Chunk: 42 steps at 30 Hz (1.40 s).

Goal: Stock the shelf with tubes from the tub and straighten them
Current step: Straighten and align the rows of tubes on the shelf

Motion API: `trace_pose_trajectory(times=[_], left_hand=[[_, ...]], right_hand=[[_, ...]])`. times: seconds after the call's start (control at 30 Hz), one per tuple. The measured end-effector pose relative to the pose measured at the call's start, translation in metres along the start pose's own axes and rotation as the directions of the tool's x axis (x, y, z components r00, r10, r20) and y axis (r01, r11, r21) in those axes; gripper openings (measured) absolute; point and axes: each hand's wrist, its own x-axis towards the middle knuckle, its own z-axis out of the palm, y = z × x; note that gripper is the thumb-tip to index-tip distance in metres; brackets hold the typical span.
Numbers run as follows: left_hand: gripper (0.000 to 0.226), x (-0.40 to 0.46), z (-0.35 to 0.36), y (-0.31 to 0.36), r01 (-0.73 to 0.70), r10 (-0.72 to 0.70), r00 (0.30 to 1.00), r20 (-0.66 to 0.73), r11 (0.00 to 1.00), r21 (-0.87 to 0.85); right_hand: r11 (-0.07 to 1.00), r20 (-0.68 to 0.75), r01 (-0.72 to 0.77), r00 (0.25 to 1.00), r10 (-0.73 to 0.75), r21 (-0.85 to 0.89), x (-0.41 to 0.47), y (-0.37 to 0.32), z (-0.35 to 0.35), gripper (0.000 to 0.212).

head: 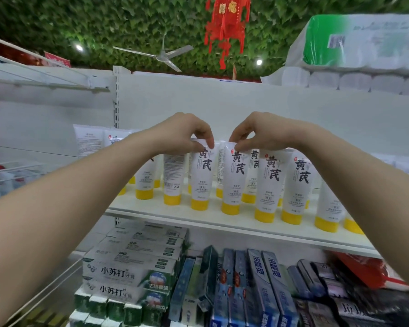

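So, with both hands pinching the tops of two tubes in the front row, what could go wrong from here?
1. The left hand and right hand hold their tubes only at the top; a push may tip them.
2. Neighbouring tubes stand close on narrow yellow caps, so one fall could topple others.
3. The front row is near the shelf edge; a tube might drop.

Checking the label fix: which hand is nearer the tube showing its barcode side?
Left. The left hand pinches the tube beside the barcode tube; the right hand pinches a tube farther right.
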Motion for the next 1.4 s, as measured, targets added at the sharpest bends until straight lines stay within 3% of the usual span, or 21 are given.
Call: trace_pose_trajectory(times=[0.1,0.2,0.4,0.67,0.9,1.13,1.27,1.4], left_hand=[[0.016,0.005,-0.002,-0.005,-0.012,0.012,1.000,0.009,1.000,-0.013],[0.012,0.011,-0.007,-0.008,-0.027,0.023,0.997,-0.070,0.998,-0.054],[0.020,0.032,-0.019,-0.019,-0.022,0.032,0.988,-0.151,0.997,0.067],[0.020,0.060,-0.014,-0.037,-0.011,-0.005,0.997,0.074,0.978,0.208],[0.015,0.075,-0.004,-0.046,-0.016,-0.042,0.975,0.217,0.966,0.258],[0.034,0.080,-0.002,-0.052,-0.023,-0.039,0.968,0.249,0.969,0.244],[0.030,0.079,-0.002,-0.057,0.000,-0.053,0.969,0.241,0.977,0.213],[0.010,0.076,-0.004,-0.059,-0.021,-0.021,0.975,0.219,0.982,0.189]], right_hand=[[1.000,0.036,0.000,0.999,-0.001,0.028,-0.001,0.002,-0.004,0.017],[0.997,-0.006,-0.002,1.000,0.002,0.072,0.002,0.005,-0.013,0.014],[0.993,-0.123,-0.037,0.992,0.023,-0.112,0.019,0.015,-0.025,0.022],[0.984,0.058,-0.076,0.995,0.086,-0.164,0.048,0.011,-0.014,0.030],[0.974,0.151,-0.108,0.979,0.139,-0.200,0.069,0.007,-0.005,0.052],[0.992,0.193,-0.111,0.974,0.122,-0.067,0.078,0.006,0.000,0.024],[0.993,0.188,-0.099,0.976,0.108,-0.058,0.079,0.005,0.000,0.013],[0.992,0.180,-0.110,0.977,0.119,-0.058,0.080,0.005,0.001,0.010]])
